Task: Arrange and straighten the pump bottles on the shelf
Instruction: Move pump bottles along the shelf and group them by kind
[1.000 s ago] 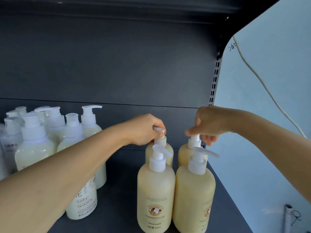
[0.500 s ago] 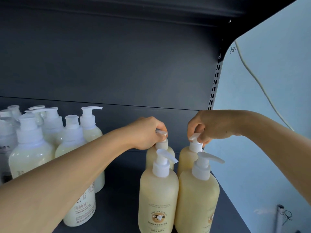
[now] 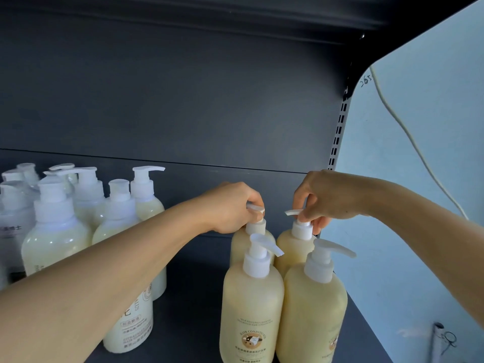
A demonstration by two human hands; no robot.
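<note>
The left hand [image 3: 230, 208] was curled round the white pump head of the rear left cream-yellow plastic pump bottle [image 3: 245, 242], its nozzle pinched between thumb and fingers. The right hand [image 3: 324, 197] was pinched on the white pump head of the rear right cream-yellow plastic pump bottle [image 3: 292, 247], whose nozzle was pointed leftward. Both hands were thus closed on bottles, apart from each other.

Just in front, the front left cream-yellow bottle with a cow label [image 3: 251, 313] and the front right cream-yellow bottle [image 3: 314, 310] were stood upright, touching side by side, their nozzles pointed rightward. Four such bottles were counted in a two-by-two block at the right end of the dark grey metal shelf [image 3: 193, 326].

The work was judged to be partly done: the block was formed, but the rear nozzles were not yet matched to the front ones.

To the left, well apart, a looser cluster of paler white-capped pump bottles [image 3: 55, 231] was seen, roughly eight, with nozzles turned variously; these appeared to be left for straightening.
</note>
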